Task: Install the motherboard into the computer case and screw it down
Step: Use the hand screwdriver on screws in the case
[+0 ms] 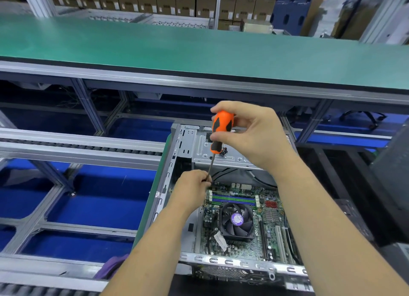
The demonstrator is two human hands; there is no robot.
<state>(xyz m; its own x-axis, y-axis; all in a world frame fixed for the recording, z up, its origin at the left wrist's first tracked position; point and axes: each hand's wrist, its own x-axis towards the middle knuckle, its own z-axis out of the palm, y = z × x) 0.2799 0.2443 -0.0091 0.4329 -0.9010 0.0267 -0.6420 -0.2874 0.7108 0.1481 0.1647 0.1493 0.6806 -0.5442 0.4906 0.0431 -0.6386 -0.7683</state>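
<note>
An open grey computer case (188, 140) lies flat in front of me. Inside it sits the green motherboard (272, 220) with a black CPU fan (236, 220) and RAM slots. My right hand (254, 134) grips the orange and black handle of a screwdriver (220, 129), which stands nearly upright. Its thin shaft runs down to the board's far left corner. There my left hand (192, 187) pinches the shaft near the tip. The tip and any screw under it are hidden by my fingers.
A green-topped bench (199, 45) runs across the back, with stacked cardboard boxes (155, 1) behind it. Aluminium conveyor rails (77, 145) and blue floor lie to the left. A dark case (391, 185) stands at the right edge. A purple cloth (112, 267) lies near the front left.
</note>
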